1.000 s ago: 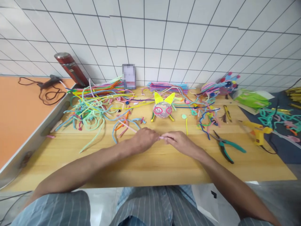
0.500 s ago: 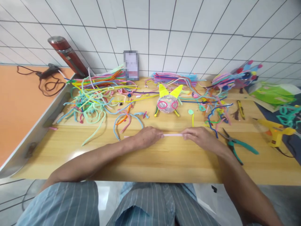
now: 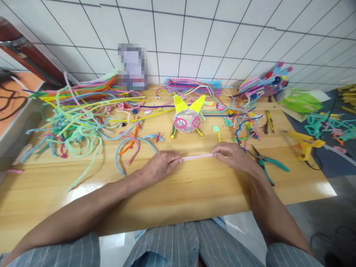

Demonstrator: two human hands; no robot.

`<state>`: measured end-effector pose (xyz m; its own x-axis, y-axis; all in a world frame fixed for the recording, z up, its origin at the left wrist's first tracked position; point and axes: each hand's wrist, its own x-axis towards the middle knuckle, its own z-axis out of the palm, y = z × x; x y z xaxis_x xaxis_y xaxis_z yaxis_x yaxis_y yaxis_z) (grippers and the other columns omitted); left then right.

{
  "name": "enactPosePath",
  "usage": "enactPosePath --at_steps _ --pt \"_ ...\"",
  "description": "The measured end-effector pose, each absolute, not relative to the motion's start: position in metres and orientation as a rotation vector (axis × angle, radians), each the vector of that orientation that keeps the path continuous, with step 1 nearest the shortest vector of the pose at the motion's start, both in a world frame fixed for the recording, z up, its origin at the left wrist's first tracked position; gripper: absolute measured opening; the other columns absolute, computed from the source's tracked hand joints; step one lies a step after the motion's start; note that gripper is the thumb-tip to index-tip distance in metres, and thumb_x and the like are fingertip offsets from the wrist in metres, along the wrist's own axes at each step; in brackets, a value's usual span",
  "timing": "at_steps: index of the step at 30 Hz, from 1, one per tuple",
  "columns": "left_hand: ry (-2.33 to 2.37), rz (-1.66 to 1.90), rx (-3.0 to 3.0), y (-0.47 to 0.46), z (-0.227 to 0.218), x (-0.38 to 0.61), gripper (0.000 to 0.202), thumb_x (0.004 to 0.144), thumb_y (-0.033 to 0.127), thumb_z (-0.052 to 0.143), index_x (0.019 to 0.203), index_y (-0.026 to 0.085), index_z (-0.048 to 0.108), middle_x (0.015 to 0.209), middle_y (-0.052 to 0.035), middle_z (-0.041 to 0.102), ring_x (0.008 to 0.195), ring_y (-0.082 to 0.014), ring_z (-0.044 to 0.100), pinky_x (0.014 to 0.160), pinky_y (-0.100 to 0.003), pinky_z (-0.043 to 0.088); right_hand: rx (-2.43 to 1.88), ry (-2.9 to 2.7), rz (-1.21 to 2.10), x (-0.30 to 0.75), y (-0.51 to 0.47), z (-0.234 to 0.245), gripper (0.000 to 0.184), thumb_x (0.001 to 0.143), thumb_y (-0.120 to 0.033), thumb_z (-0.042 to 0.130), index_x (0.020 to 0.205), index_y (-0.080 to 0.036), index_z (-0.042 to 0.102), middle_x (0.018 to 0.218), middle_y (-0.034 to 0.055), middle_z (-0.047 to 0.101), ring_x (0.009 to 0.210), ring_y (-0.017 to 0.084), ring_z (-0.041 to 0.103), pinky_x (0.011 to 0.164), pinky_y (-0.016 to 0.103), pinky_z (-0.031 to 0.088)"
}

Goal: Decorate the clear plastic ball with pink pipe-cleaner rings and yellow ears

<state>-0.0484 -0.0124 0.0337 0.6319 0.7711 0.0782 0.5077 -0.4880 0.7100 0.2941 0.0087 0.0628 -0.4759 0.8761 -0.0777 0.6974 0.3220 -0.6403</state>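
A pale pink pipe cleaner (image 3: 197,157) is stretched between my two hands, low over the front of the wooden table (image 3: 178,196). My left hand (image 3: 164,164) pinches its left end, and my right hand (image 3: 228,154) pinches the right end. Just beyond them stands a round, clear craft figure (image 3: 187,121) with yellow pointed ears, pink-ringed eyes and thin legs. Close to my right hand lie teal-handled pliers (image 3: 267,161). A blue pipe cleaner (image 3: 118,163) curves on the table left of my left hand.
Tangled pipe cleaners (image 3: 80,137) cover the left side. A pink and blue bundle (image 3: 191,86) lies by the tiled wall. To the right are a yellow glue gun (image 3: 305,145), a utility knife (image 3: 269,121) and green sheets (image 3: 300,100). A red flask (image 3: 30,52) stands at far left.
The view has turned to the right, so things appear shifted left. Both hands keep hold of the pink pipe cleaner, and slightly more of it shows between them.
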Motion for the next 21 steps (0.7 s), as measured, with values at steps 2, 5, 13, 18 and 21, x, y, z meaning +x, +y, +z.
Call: enactPosePath --at_steps 2,5,13,18,21 --pt "0.963 0.657 2.300 -0.014 0.028 -0.047 0.034 0.114 0.026 0.051 0.097 0.016 0.078 0.089 -0.0061 0.076 0.082 -0.0160 0.072 0.076 -0.025 0.053 -1.315 -2.331 0.734 0.291 0.007 0.058 0.019 0.099 -0.035 0.066 0.102 -0.023 0.080 0.103 0.0080 0.083 0.095 0.024 0.077 0.086 0.037 0.058" --pt "0.915 0.863 2.444 -0.018 0.024 -0.043 0.028 0.112 0.023 0.054 0.103 0.015 0.079 0.099 -0.0093 0.078 0.092 -0.0186 0.072 0.083 -0.028 0.056 -1.138 -2.410 0.401 0.273 -0.001 0.053 0.025 0.101 -0.038 0.072 0.119 -0.021 0.077 0.112 0.0113 0.083 0.107 0.029 0.076 0.100 0.047 0.056" --pt "0.825 0.989 2.643 -0.027 0.031 -0.039 0.029 0.115 0.023 0.051 0.110 0.014 0.078 0.079 -0.0044 0.080 0.066 -0.0149 0.069 0.065 -0.029 0.052 -0.774 -2.416 -0.001 0.231 -0.017 0.043 0.022 0.112 -0.024 0.058 0.102 -0.019 0.077 0.082 0.0039 0.077 0.077 0.017 0.071 0.076 0.032 0.055" --pt "0.871 0.997 2.591 -0.025 0.025 -0.044 0.033 0.116 0.029 0.050 0.113 0.016 0.081 0.095 -0.0067 0.088 0.070 -0.0148 0.078 0.067 -0.026 0.058 -0.815 -2.447 0.002 0.238 -0.020 0.051 0.029 0.115 -0.021 0.050 0.115 -0.022 0.079 0.089 0.0027 0.079 0.081 0.014 0.073 0.073 0.025 0.054" --pt "0.881 0.985 2.584 -0.022 0.022 -0.047 0.034 0.116 0.031 0.051 0.116 0.019 0.083 0.096 -0.0069 0.088 0.069 -0.0148 0.077 0.067 -0.025 0.059 -0.872 -2.498 -0.039 0.239 -0.024 0.061 0.030 0.116 -0.026 0.050 0.118 -0.024 0.080 0.086 0.0021 0.078 0.078 0.014 0.071 0.067 0.025 0.049"
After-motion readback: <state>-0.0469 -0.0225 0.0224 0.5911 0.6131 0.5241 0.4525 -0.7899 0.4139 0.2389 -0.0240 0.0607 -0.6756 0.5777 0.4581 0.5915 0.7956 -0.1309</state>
